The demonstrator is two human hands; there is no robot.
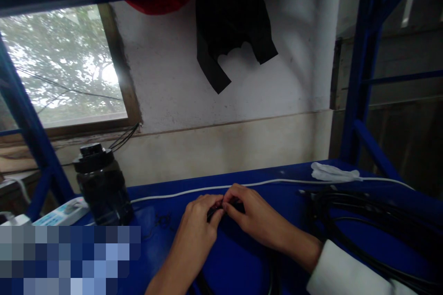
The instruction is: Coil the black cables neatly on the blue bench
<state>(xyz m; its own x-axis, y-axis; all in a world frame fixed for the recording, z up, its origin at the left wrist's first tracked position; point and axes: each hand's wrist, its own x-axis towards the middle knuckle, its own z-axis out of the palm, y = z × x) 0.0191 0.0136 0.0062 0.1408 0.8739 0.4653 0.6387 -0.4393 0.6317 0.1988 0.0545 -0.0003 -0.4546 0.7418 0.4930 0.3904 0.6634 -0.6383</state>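
Over the blue shelf surface (235,253), my left hand (199,223) and my right hand (254,216) meet fingertip to fingertip. Both are closed in a pinch on a black cable (273,274), whose loop runs down toward the bottom edge of the view. A small dark reddish bit shows between the fingertips, too small to name. Some thin dark pieces (162,219) lie just left of my left hand. To the right of my right arm rests a larger coil of black cable (325,214).
A white cord (207,188) crosses the shelf behind my hands, with a crumpled white wrapping (334,173) on it. At left stand a dark bottle (105,189) and a white power strip (67,212). Blue posts (362,73) frame the shelf; a pixelated patch covers the lower left.
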